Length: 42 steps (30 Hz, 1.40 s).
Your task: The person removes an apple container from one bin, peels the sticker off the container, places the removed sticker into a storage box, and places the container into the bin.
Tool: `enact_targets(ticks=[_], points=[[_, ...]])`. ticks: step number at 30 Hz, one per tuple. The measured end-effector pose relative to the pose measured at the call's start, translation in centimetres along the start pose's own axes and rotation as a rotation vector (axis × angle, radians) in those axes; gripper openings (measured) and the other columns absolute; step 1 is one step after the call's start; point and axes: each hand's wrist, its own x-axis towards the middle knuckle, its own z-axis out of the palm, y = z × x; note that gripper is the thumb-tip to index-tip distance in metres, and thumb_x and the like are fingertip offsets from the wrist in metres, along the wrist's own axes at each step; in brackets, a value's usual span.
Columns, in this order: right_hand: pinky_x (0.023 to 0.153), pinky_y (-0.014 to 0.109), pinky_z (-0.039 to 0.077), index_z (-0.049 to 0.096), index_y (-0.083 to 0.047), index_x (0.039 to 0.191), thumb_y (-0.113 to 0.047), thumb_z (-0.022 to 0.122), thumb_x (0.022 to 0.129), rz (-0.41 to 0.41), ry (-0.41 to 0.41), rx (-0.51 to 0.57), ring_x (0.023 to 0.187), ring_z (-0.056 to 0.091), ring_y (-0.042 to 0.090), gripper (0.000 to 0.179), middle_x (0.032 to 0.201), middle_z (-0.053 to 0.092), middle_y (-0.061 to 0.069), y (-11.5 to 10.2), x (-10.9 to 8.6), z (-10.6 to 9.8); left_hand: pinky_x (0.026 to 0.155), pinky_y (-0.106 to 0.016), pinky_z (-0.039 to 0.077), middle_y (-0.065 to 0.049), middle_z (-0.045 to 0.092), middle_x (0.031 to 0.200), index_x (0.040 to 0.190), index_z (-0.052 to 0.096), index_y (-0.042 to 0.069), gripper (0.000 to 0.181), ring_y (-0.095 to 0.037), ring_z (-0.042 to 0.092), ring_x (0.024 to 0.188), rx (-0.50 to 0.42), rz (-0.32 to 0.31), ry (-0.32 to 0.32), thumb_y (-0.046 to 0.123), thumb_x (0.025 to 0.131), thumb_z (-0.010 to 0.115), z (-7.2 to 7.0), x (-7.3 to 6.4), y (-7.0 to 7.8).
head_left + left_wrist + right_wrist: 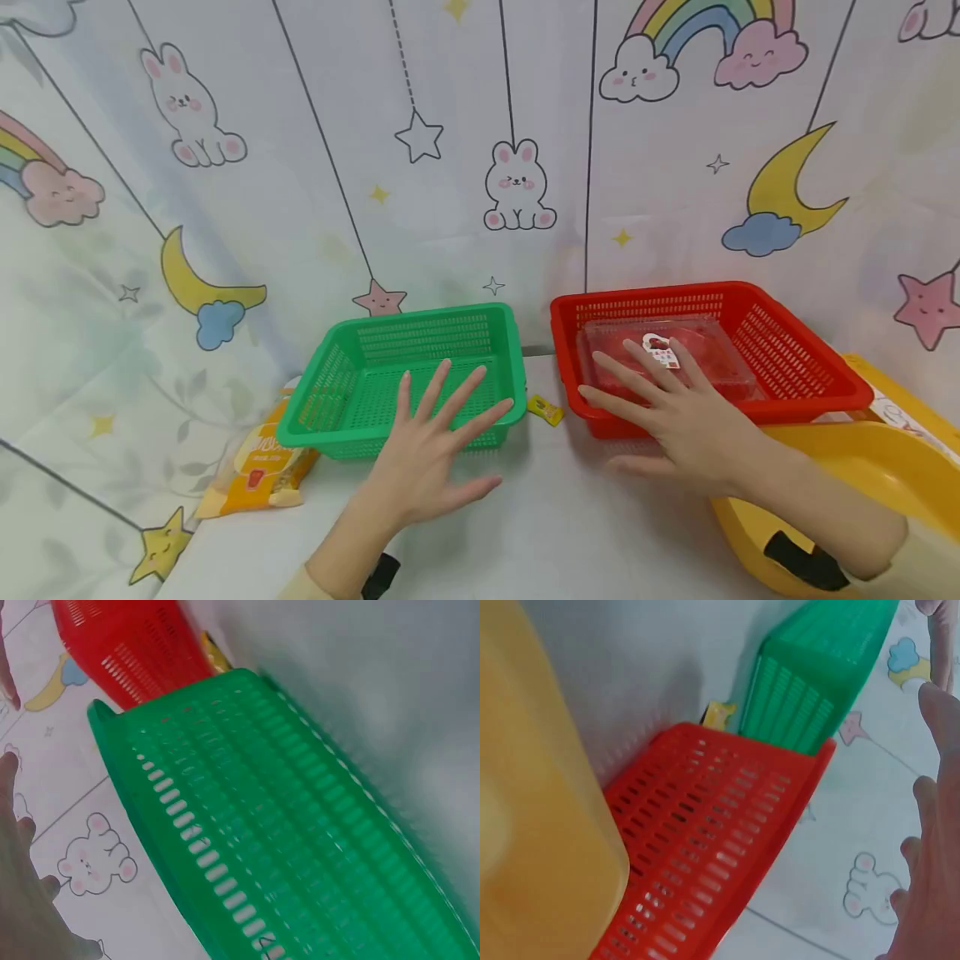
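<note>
Nearest to us, on the right, is a big yellow tub [892,446]. Our right arm goes over it, so we should keep that arm high and not bump the tub.

Next come our hands. Our left hand [423,462] is in front of the green basket [337,442], and our right hand [686,425] is in front of the red basket [795,410]. All the fingers are spread, and they pinch nothing. We think loose, wide fingers like these are good for a soft, slow reach.

A yellow bag [258,467] lies on the left, just beside the green basket. A tiny yellow packet [545,409] lies between the baskets, so we should be careful not to knock it.

The clear box [723,358] sits inside the red basket, partly behind our right fingers. It looks smooth, so it might slip; two hands on its sides seem safest.
</note>
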Motion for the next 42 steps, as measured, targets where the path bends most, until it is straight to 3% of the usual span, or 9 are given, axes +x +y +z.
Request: enact_targets(ticks=[6,15,23,28,33,37,42], points=[[0.115,0.064,-0.010,0.037,-0.033,0.157,-0.066,0.066,0.085,0.087,-0.070,0.031,0.150,0.010,0.040,0.085,0.167,0.017,0.007,1.7,0.3,-0.4,0.108,-0.077,0.013,0.002,0.010,0.169,0.157,0.034,0.040,0.077,-0.034,0.000,0.153,-0.044,-0.020,0.021,0.066,0.089,0.058,1.2,3.3,1.1],[0.112,0.070,-0.010,0.028,-0.026,0.161,-0.061,0.065,0.090,0.269,-0.150,0.143,0.150,0.005,0.044,0.087,0.167,0.015,0.014,5.7,0.5,-0.3,0.112,-0.071,0.017,0.002,0.014,0.168,0.159,0.028,0.041,0.073,-0.031,0.006,0.153,-0.235,-0.122,0.039,0.061,0.094,0.054,3.4,8.1,3.2],[0.109,0.077,-0.003,0.024,-0.023,0.162,-0.054,0.065,0.093,0.394,-0.149,0.248,0.147,0.009,0.050,0.086,0.165,0.015,0.020,9.7,-0.4,1.3,0.114,-0.062,0.025,0.005,0.016,0.167,0.160,0.026,0.040,0.075,-0.026,0.010,0.152,-0.435,-0.243,0.067,0.053,0.094,0.059,5.1,11.2,6.2],[0.106,0.080,0.005,0.021,-0.018,0.162,-0.054,0.062,0.095,0.466,-0.178,0.334,0.145,0.009,0.053,0.087,0.164,0.013,0.025,11.6,-0.8,2.4,0.107,-0.059,0.039,0.011,0.016,0.166,0.158,0.029,0.042,0.073,-0.021,0.010,0.152,-0.615,-0.370,0.111,0.048,0.093,0.061,6.5,11.9,7.5],[0.098,0.079,0.028,0.015,-0.010,0.162,-0.052,0.061,0.096,0.541,-0.213,0.459,0.140,0.017,0.057,0.091,0.160,0.013,0.032,13.2,-1.1,3.3,0.099,-0.052,0.049,0.014,0.018,0.165,0.157,0.030,0.046,0.074,-0.020,0.013,0.151,-0.792,-0.510,0.162,0.042,0.092,0.066,7.9,11.8,8.3],[0.094,0.078,0.034,0.005,-0.002,0.160,-0.052,0.060,0.097,0.628,-0.244,0.572,0.136,0.018,0.061,0.098,0.156,0.013,0.038,14.5,-1.6,3.9,0.099,-0.051,0.049,0.011,0.021,0.164,0.155,0.037,0.042,0.069,-0.020,0.017,0.150,-0.867,-0.551,0.200,0.038,0.092,0.065,8.8,11.6,8.5],[0.095,0.076,0.037,-0.007,0.008,0.155,-0.060,0.059,0.094,0.771,-0.304,0.692,0.131,0.022,0.062,0.112,0.152,0.015,0.041,15.3,-2.4,4.5,0.097,-0.046,0.051,0.010,0.025,0.163,0.150,0.047,0.039,0.062,-0.019,0.023,0.147,-0.949,-0.597,0.203,0.033,0.092,0.067,10.1,11.0,8.7]])
